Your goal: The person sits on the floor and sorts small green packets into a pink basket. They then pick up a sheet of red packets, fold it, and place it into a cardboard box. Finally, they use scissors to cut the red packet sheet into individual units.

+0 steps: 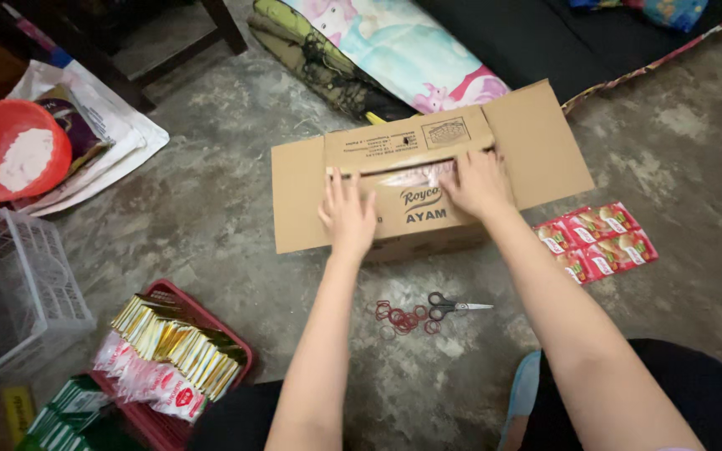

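A brown cardboard box [428, 179] lies on the concrete floor in front of me, its side flaps spread out flat. My left hand [347, 214] rests flat on the near top flap, fingers apart. My right hand [478, 182] presses on the same flap further right, fingertips at the slit where shiny packets show inside. Neither hand grips anything. A small pair of scissors [453, 304] and a scatter of red rubber bands [401, 317] lie on the floor just below the box.
Red sachet strips [599, 242] lie right of the box. A red basket [179, 355] of gold and white sachets sits lower left, a white crate [14, 292] beside it. A red bowl [12, 150] of white powder rests on bags. A patterned cushion [378, 50] lies behind.
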